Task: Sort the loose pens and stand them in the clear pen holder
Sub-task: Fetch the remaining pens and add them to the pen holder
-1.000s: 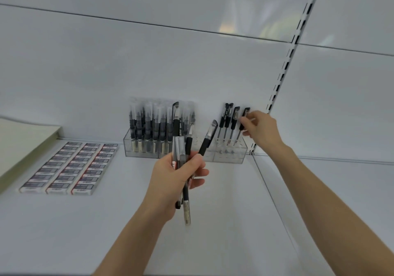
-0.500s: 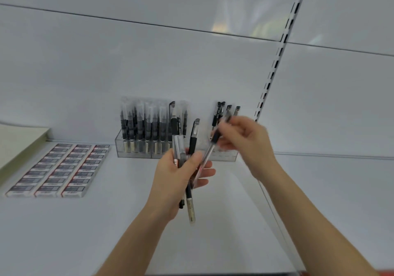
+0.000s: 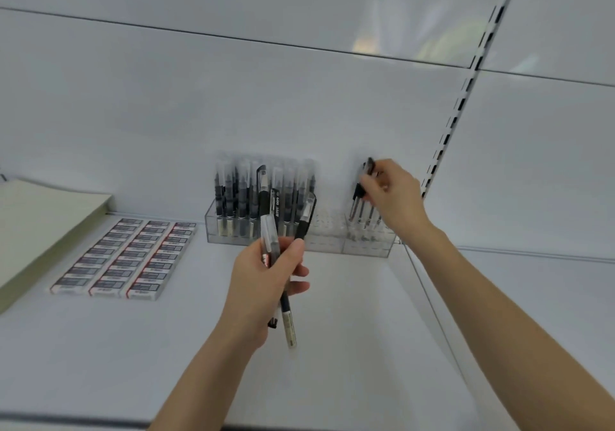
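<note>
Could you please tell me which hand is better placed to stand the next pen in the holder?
Right. The right hand is at the right end of the holder, pinching a pen there. The left hand grips the bundle in front of the holder, so it looks occupied.

Loose pens (image 3: 305, 219): small bunch, black & clear, gripped in the left hand (image 3: 266, 280). They fan out a bit, tops up, ends poking out below the fist. One w/ a black grip leans to the R.

Pen holder (image 3: 329, 246): clear plastic box w/ lots of small holes on top, at the back of the shelf (image 3: 349, 330). L part is packed w/ standing pens (image 3: 243, 197), clear caps up. R end has a few black pens (image 3: 357, 212), standing, a bit tilted. The right hand (image 3: 396, 197) pinches the top of one; pic is blurry there.
</note>
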The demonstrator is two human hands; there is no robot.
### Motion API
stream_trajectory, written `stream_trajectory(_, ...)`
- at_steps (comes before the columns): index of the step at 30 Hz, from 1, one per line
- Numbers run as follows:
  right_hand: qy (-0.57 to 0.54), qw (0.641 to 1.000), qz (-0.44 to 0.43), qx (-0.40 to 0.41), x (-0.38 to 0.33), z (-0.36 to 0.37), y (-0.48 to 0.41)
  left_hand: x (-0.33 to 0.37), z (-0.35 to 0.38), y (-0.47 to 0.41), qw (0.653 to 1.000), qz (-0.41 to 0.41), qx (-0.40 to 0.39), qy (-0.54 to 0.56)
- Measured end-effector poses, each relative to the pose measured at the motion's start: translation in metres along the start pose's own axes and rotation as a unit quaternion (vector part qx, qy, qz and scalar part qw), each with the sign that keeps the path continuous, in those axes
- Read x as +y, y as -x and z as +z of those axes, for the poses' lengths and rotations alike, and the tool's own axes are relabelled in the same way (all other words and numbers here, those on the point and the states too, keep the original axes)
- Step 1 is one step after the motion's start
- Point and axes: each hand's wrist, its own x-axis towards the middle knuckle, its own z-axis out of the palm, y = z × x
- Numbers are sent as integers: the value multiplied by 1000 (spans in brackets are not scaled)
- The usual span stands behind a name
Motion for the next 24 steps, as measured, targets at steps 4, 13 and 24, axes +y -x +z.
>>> stream_trajectory(4, 45, 998, 29, -40, 6, 10, 2, 1, 2, 2, 1000, 1, -8, 5)
stream_trajectory(13, -242, 965, 90, -49, -32, -12, 66, 5, 12, 3, 999, 0, -37, 34)
stream_trajectory(24, -334, 934, 129, 3, -25, -36, 49, -1, 11, -6, 997, 17, -59, -48)
